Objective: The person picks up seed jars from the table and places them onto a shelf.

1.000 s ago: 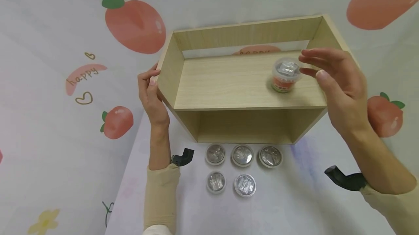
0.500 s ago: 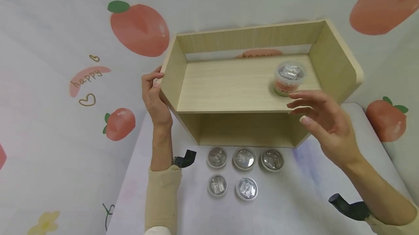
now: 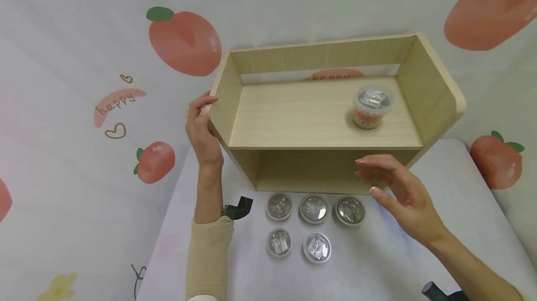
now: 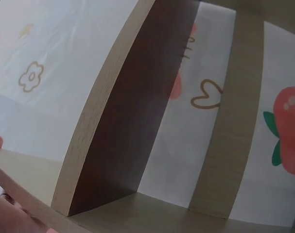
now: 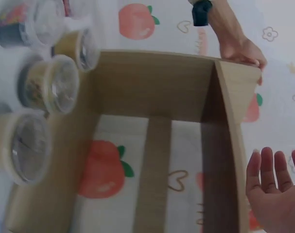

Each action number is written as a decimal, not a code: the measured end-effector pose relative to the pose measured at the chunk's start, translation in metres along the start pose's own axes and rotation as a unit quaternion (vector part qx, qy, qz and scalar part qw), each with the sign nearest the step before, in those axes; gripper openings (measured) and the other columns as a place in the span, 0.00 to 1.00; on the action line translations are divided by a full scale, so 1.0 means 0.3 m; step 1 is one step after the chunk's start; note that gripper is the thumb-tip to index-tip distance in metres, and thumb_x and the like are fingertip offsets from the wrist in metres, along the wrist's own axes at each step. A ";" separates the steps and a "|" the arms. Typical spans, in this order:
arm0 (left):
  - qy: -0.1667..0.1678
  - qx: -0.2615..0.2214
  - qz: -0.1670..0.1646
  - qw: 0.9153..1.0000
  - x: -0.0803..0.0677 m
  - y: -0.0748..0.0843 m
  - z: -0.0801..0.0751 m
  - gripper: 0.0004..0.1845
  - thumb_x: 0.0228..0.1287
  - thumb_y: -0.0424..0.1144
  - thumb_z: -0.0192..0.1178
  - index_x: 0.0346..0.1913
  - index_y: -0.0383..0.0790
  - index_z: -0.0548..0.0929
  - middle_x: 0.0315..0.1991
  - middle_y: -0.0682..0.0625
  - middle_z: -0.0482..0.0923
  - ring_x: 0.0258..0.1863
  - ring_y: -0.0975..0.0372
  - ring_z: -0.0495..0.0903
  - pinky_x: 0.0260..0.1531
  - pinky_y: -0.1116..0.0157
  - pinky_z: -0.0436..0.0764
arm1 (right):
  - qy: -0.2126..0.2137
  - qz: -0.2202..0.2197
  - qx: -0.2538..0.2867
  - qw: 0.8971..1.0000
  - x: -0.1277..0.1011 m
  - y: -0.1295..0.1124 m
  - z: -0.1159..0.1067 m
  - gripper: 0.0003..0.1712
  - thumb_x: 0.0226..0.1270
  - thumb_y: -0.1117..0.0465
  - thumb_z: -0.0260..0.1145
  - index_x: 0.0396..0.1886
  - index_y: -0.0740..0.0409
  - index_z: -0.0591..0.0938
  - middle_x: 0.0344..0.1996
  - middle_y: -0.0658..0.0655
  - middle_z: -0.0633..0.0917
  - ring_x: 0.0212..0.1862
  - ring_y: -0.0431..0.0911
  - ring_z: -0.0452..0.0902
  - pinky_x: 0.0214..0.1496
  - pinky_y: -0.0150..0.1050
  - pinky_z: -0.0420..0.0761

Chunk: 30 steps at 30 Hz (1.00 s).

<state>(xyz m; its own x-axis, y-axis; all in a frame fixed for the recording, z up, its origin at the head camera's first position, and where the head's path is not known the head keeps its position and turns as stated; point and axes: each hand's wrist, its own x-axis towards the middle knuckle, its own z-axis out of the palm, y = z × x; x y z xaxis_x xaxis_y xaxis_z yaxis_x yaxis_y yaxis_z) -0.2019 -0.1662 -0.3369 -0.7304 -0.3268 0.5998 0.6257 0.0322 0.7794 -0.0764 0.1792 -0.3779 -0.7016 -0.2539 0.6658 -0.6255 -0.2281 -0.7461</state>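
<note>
A two-tier light wooden shelf (image 3: 289, 114) stands against the patterned backdrop. My left hand (image 3: 204, 135) grips the edge of its left side panel, thumb at the front and a finger reaching over the panel. On the right part of the upper board sits a small clear-lidded tub (image 3: 371, 107) with an orange band and a silvery packet under the lid. My right hand (image 3: 404, 201) is in front of the lower compartment, fingers loosely bent and holding nothing. In the right wrist view, the fingers (image 5: 267, 170) of that hand are spread beside the shelf's board edge.
Several similar lidded tubs (image 3: 313, 208) stand in two rows on the white tabletop (image 3: 251, 273), just before the shelf's base. In the right wrist view these tubs (image 5: 64, 85) show differently coloured contents. The backdrop (image 3: 84, 21) has printed fruit and hearts.
My right hand has come away from the tub on the upper board, moving down and toward me to the front of the lower compartment. The left hand keeps its grip; the head view has shifted slightly.
</note>
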 end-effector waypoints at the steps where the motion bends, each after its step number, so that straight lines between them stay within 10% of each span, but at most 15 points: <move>1: 0.002 -0.002 -0.002 1.000 -0.002 -0.003 0.002 0.21 0.64 0.38 0.40 0.45 0.32 0.82 0.56 0.43 0.78 0.58 0.50 0.73 0.51 0.60 0.72 | -0.002 0.002 -0.002 1.000 -0.012 0.008 0.003 0.24 0.59 0.86 0.55 0.58 0.87 0.67 0.58 0.66 0.77 0.57 0.52 0.75 0.57 0.37 0.75; 14: 0.012 -0.013 0.017 1.000 -0.008 -0.029 0.024 0.17 0.72 0.42 0.40 0.43 0.40 0.80 0.56 0.43 0.75 0.63 0.51 0.69 0.55 0.58 0.71 | -0.044 0.000 -0.141 0.989 -0.202 0.123 0.093 0.31 0.47 0.81 0.68 0.55 0.77 0.75 0.54 0.63 0.79 0.57 0.46 0.75 0.56 0.32 0.75; 30: 0.006 -0.034 -0.033 0.999 -0.003 0.003 0.010 0.17 0.70 0.38 0.44 0.46 0.41 0.84 0.57 0.41 0.76 0.60 0.50 0.71 0.54 0.57 0.70 | -0.062 0.037 -0.149 0.986 -0.371 0.259 0.156 0.38 0.41 0.81 0.72 0.59 0.70 0.75 0.55 0.61 0.79 0.56 0.47 0.75 0.54 0.34 0.77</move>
<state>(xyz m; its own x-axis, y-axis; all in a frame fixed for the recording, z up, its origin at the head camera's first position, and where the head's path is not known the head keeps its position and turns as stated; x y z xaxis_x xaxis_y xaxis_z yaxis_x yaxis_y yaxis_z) -0.2016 -0.1631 -0.3361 -0.7681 -0.3374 0.5442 0.5928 -0.0534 0.8036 -0.0309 0.1456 -0.5100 -0.7142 -0.3760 0.5904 -0.6591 0.0772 -0.7481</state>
